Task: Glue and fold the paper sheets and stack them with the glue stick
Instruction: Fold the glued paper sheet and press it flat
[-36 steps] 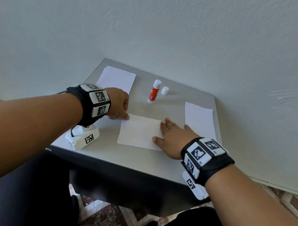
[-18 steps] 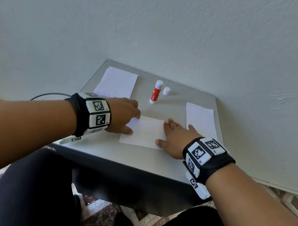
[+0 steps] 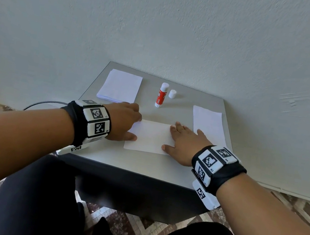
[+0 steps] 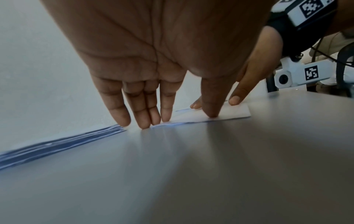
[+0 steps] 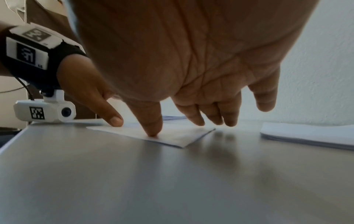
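So we've got both hands down flat on the folded sheet [image 3: 150, 137] that lies in the near middle of the grey table [image 3: 123, 159]. Our left hand [image 3: 124, 121] sits on the sheet's left edge, fingers straight and close together, tips pressing the paper down, with the thumb planted a bit apart nearer to us; the left wrist view shows those fingertips [image 4: 145, 124] right on the paper's edge. Our right hand [image 3: 183, 142] covers the sheet's right edge, fingers stretched out and a little spread, thumb [image 5: 151, 128] pushing onto the paper, and the little finger lifted off the surface in the right wrist view. Neither hand is pinching anything, just pressing. The glue stick [image 3: 161, 95] stands upright at the far middle of the table, well apart from our hands, uncapped, with its white cap [image 3: 172, 94] just beside it on the right. Far left there's a stack of paper sheets [image 3: 120, 86], just beyond our left hand. On the right side lies another white sheet pile [image 3: 208, 123], just beside our right hand.
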